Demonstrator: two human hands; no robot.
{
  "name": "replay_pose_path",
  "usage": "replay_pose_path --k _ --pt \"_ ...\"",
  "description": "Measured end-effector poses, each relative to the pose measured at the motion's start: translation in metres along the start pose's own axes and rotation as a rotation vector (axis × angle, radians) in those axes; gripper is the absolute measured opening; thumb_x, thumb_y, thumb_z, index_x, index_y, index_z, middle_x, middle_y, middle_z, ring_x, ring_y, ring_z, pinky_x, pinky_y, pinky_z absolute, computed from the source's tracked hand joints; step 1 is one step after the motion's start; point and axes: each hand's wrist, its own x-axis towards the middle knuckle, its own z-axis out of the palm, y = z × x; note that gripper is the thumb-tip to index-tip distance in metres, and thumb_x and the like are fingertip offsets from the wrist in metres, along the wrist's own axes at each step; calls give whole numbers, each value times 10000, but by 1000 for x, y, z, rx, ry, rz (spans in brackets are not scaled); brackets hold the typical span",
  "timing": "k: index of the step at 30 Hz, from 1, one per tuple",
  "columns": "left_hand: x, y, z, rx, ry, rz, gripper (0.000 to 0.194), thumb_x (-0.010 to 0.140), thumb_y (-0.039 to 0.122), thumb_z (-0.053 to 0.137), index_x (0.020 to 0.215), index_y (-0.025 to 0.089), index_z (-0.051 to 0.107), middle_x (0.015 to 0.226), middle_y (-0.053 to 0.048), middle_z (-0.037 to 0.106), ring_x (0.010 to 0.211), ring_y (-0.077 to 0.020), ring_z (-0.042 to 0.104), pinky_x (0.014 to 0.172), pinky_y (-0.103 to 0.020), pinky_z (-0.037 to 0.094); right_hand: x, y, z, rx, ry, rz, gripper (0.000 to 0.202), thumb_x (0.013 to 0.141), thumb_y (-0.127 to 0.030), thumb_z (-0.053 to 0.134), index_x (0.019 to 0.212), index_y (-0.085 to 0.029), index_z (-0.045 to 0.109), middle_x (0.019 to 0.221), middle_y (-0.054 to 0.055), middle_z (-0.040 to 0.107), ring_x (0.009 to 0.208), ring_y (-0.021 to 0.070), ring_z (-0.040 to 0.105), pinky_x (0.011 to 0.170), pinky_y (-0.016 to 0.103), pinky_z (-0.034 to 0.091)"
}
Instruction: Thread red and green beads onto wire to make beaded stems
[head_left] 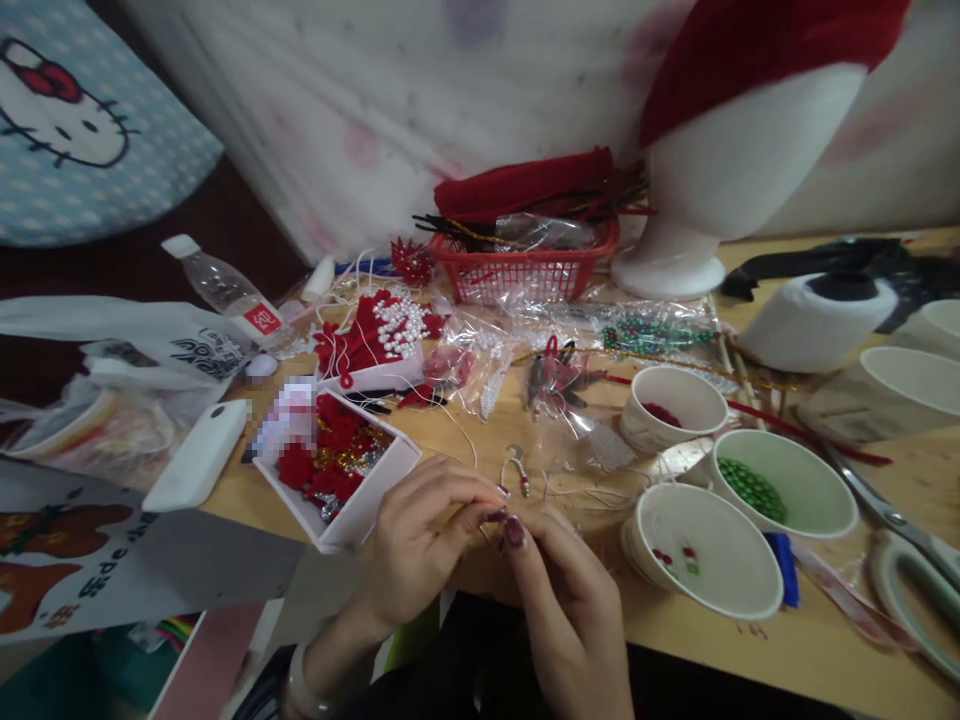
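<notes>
My left hand (427,535) and my right hand (562,590) meet at the fingertips above the table's front edge, both closed in a pinch. What lies between the fingertips is too small to make out. Just beyond them a short beaded strand (525,482) with green and red beads lies on the wooden table (442,440). White thread (585,490) trails to its right. Near my right hand stands a paper cup (705,585) holding a few red and green beads. Behind it are a cup of green beads (752,490) and a cup of dark red beads (661,412).
A white box (375,490) of red and gold pieces sits left of my hands, beside a white phone (196,455). Scissors (892,518) lie at the right. A red basket (517,275), white foam head (720,190) and thread cone (806,325) stand behind.
</notes>
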Motion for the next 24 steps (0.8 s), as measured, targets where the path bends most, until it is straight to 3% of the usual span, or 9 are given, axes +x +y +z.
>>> replay_pose_path --k 4,8,11,15,20,24 --pt "-5 -4 0 67 21 131 180 865 120 654 940 255 745 844 -31 767 772 -187 683 729 -311 511 -3 7 2 122 29 129 173 939 -267 606 1009 -257 764 861 33 749 756 182 703 678 261 585" --pt "-13 -11 2 111 60 177 255 866 71 623 1013 259 714 954 -46 735 856 -186 667 772 -313 517 -5 15 2 287 12 282 158 901 -329 673 1005 -271 777 895 41 777 837 203 739 759 283 601" --pt "-16 -14 2 201 90 187 233 850 89 648 1011 247 707 1058 -68 684 903 -187 638 803 -307 521 -5 19 3 385 0 352 140 867 -362 716 956 -278 783 855 28 779 792 176 735 737 245 590" --pt "-16 -13 0 228 95 227 205 857 94 634 997 231 695 1050 -69 671 912 -189 626 819 -301 523 -3 16 5 388 18 355 127 845 -377 736 883 -266 787 775 17 765 727 162 724 683 217 582" --pt "-13 -12 -1 224 91 304 195 882 114 619 1027 226 685 1049 -69 691 954 -197 637 839 -315 522 -2 16 1 230 65 302 192 833 -412 733 889 -247 814 808 57 789 774 232 748 722 302 606" --pt "-12 -11 -1 266 133 381 153 941 178 563 1029 207 684 1017 -71 678 939 -178 634 801 -294 535 -1 20 -1 237 51 324 227 808 -451 746 874 -246 818 811 60 793 724 212 732 681 273 593"
